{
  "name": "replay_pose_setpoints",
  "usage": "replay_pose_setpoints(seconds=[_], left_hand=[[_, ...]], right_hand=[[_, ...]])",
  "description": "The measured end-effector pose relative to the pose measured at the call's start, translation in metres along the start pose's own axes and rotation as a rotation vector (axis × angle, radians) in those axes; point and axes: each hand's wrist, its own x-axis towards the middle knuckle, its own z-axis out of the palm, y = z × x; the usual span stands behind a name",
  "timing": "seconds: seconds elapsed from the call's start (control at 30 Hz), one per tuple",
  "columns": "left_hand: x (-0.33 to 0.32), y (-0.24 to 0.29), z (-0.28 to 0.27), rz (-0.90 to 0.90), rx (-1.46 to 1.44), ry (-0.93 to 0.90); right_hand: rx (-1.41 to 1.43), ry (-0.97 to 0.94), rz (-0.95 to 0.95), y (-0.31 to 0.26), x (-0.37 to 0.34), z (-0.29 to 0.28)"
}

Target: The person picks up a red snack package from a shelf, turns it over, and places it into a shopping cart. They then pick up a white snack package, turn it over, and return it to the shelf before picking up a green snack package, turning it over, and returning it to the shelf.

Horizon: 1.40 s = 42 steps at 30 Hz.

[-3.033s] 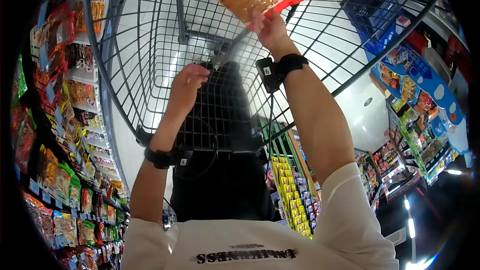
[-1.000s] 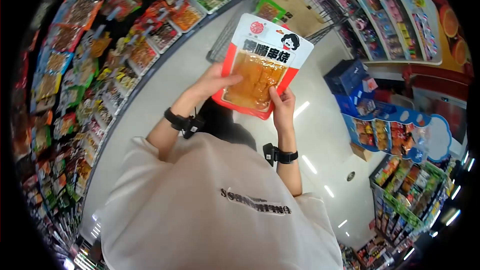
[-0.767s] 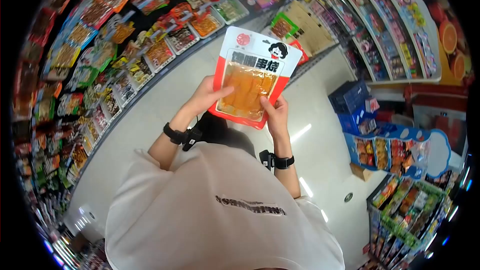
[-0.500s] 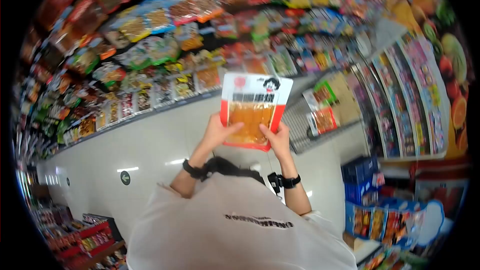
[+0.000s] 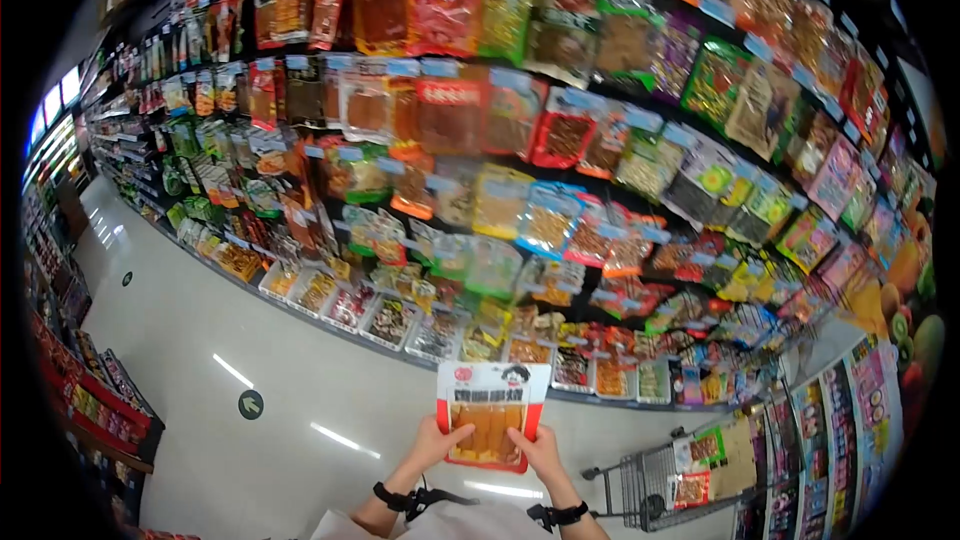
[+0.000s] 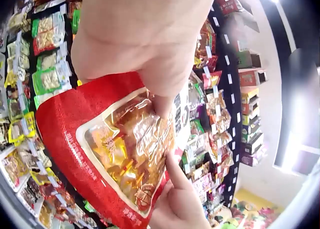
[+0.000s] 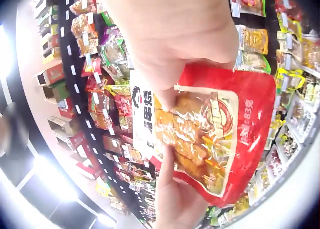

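Note:
Both hands hold one flat red-and-white snack packet low in the head view, its printed front toward the person. Browned skewered pieces show through its clear window. My left hand grips the left side and my right hand the right, each with its thumb on the window. Close up in the left wrist view, the packet's red lower end slants outward under the left hand. From the right wrist, the right hand covers part of the packet's edge. Fingers behind the packet are hidden.
A long shelf wall of hanging snack bags curves across the front, with white bins along its bottom. The shopping cart, holding a paper bag and packets, stands lower right. A red display rack is at left.
Three seconds ago my right hand held red packets at the cart, left hand free. Both hands then took one packet. The view has since swung to the shelf; the cart now appears lower right.

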Motion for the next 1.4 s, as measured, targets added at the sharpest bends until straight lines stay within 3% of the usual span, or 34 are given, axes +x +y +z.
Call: replay_pose_setpoints(seconds=[0.13,0.17,0.3,0.5,0.6,0.67,0.7,0.8,0.87,0.93,0.97,1.07,1.17,1.27,1.4], left_hand=[[0.003,-0.003,-0.05,-0.016,0.094,0.011],[0.004,-0.006,-0.061,-0.098,0.111,-0.013],[0.006,0.035,-0.083,-0.163,0.165,-0.106],[0.017,0.026,-0.083,-0.126,0.105,-0.041],[0.035,0.017,-0.083,-0.205,0.266,-0.09],[0.043,0.018,-0.084,-0.134,0.253,-0.022],[0.047,0.02,-0.084,-0.095,0.246,-0.004],[0.063,0.057,-0.084,-0.197,0.285,0.11],[0.08,0.011,-0.095,-0.086,0.174,0.084],[0.093,0.017,-0.095,-0.069,-0.001,0.052],[0.1,0.016,-0.097,-0.079,0.059,0.014],[0.106,0.042,-0.08,-0.023,0.27,0.093],[0.105,0.085,-0.076,-0.051,0.532,-0.089],[0.108,0.102,-0.076,0.04,0.66,-0.058],[0.107,0.117,-0.086,-0.093,0.536,0.017]], right_hand=[[-0.128,-0.071,-0.088,0.003,0.018,0.037],[-0.136,-0.078,-0.096,0.0,0.02,0.044],[-0.158,-0.097,-0.041,0.003,0.032,0.059],[-0.147,-0.156,0.0,0.017,0.07,0.054],[-0.103,-0.226,-0.023,0.009,0.092,0.058],[-0.096,-0.277,-0.053,0.008,0.11,0.061],[-0.073,-0.298,-0.069,0.003,0.118,0.067],[-0.01,-0.342,-0.118,-0.023,0.134,0.074],[0.044,-0.395,-0.174,-0.039,0.145,0.073],[0.031,-0.41,-0.17,-0.044,0.156,0.065],[0.014,-0.41,-0.172,-0.048,0.16,0.06],[-0.034,-0.46,-0.257,-0.05,0.185,0.054],[0.025,-0.647,-0.203,-0.056,0.202,0.05],[0.032,-0.682,-0.19,-0.046,0.21,0.051],[0.083,-0.756,-0.088,-0.063,0.221,0.078]])
